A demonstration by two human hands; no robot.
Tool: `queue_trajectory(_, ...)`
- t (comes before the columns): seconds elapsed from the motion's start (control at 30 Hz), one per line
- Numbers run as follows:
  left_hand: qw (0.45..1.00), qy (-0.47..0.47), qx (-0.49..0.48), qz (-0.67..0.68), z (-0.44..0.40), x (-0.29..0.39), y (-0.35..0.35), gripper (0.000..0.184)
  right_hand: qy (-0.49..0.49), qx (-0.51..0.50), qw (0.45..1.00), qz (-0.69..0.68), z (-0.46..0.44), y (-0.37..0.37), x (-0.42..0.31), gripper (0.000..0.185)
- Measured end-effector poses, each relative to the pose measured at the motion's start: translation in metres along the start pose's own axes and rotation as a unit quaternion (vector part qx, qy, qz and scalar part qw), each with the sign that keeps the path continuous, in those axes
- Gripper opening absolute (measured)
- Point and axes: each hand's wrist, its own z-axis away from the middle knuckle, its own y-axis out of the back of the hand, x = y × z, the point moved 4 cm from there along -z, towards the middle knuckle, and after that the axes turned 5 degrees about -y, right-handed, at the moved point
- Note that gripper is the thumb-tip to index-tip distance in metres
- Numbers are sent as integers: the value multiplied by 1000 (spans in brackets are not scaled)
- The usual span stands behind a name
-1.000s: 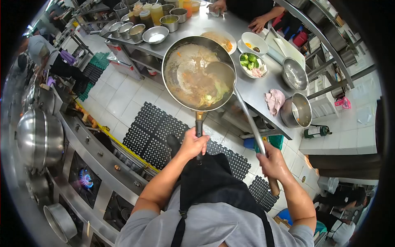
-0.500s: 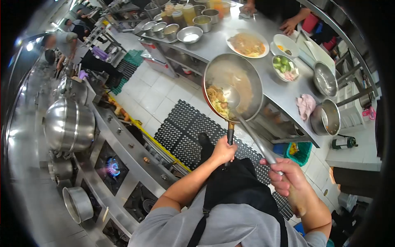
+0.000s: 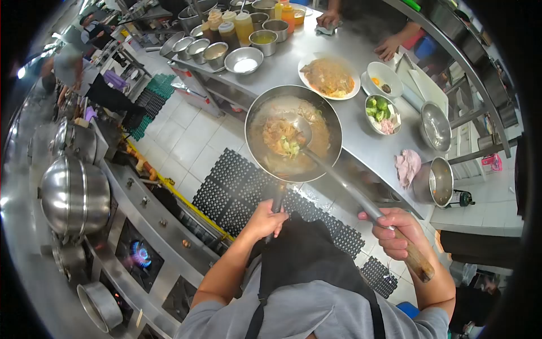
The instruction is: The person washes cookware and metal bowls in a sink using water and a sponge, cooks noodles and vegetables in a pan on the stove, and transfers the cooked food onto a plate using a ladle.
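Note:
My left hand (image 3: pixel 267 219) is wrapped round the dark handle of a frying pan (image 3: pixel 257 148), which is held out in front of my body by the steel table. Closed on the long handle of a ladle (image 3: pixel 361 195) is my right hand (image 3: pixel 398 233). The ladle's bowl rests inside the pan, holding noodle-like food with pale green pieces (image 3: pixel 285 138). A thin layer of the same food or sauce coats the pan, and it looks steamy. Just beyond the pan, a white plate (image 3: pixel 351 90) bears a heap of similar food (image 3: pixel 328 76).
On the steel table (image 3: pixel 276 72) stand sauce bottles (image 3: pixel 244 28), metal bowls and a bowl of broccoli (image 3: pixel 381 107). A pink cloth (image 3: pixel 407 168) lies beside a metal pot (image 3: pixel 435 182). Another person's hand (image 3: pixel 389 48) rests across the table. At left, a stove burner (image 3: pixel 140 254) burns blue.
The pan has moved left and towards me, and sits more level. The ladle has scooped up food from the pan's side. The other person's hand with a cloth has shifted slightly.

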Motion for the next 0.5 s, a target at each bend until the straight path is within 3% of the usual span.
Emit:
queue_trajectory(0.3,999,1,-29,-34,-46,71,68,16,140,22,989,-32,16,-18,-97,38)
queue_trajectory(0.37,999,-15,-29,-41,-48,79,82,18,218,20,976,11,22,-18,-119,38)
queue_trajectory(0.5,999,-41,6,-32,-40,99,107,17,254,113,953,118,21,-7,-165,36)
